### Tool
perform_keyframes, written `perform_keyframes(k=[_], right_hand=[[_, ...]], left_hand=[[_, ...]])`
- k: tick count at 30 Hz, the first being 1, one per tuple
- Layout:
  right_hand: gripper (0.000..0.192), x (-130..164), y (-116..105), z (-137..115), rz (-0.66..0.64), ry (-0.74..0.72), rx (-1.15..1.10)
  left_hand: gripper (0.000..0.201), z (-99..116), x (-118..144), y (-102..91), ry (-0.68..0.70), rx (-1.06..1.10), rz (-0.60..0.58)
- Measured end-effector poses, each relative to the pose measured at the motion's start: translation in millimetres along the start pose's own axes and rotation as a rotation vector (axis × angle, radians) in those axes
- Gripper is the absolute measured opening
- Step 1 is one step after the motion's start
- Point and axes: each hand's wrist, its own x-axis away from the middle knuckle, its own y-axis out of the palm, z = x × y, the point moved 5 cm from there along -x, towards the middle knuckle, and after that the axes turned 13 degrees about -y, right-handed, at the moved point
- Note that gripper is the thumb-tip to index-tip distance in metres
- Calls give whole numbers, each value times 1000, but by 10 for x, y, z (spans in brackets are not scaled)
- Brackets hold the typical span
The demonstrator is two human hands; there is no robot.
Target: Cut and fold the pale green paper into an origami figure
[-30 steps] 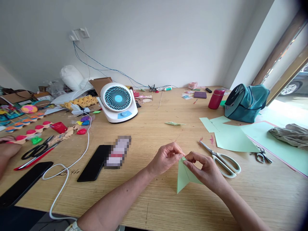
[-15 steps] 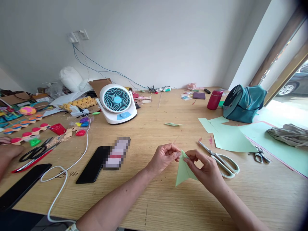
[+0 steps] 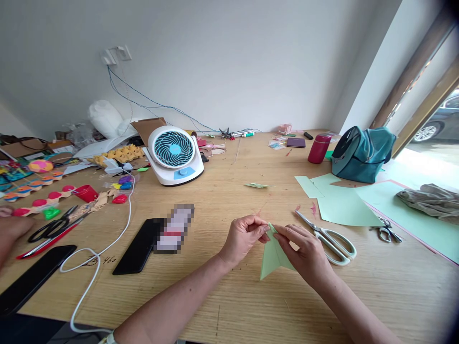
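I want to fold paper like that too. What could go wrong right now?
Three things might:
1. The left hand and right hand pinch only the top tip of the folded light green paper, so the thin point could crumple or tear.
2. The white-handled scissors lie open beside the right hand; a stray wrist could brush the blades.
3. The white round desk fan faces the hands; if running, it may flutter the paper.

A white desk fan (image 3: pixel 174 154), scissors (image 3: pixel 328 236) and teal bag (image 3: pixel 362 153) occupy the table (image 3: pixel 229 296).
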Motion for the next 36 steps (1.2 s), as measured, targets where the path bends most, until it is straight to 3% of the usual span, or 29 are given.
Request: perform_keyframes(k=[7, 15, 24, 28, 33, 36], right_hand=[[16, 6, -31, -25, 87, 7, 54], [20, 3, -20, -81, 26, -149, 197], [22, 17, 22, -54, -46, -141, 178], [21, 26, 50, -27, -25, -48, 81], [16, 27, 91, 40, -38, 232, -157], [17, 7, 103, 39, -51, 323, -246]], left_hand=[[36, -20, -6, 7, -30, 20, 28], [32, -36, -16, -1, -14, 11, 37], [31, -49, 12, 2, -12, -29, 59], [28, -19, 19, -9, 9, -105, 73], [23, 37, 48, -14, 73, -175, 101], [19, 39, 68, 7, 100, -219, 93]])
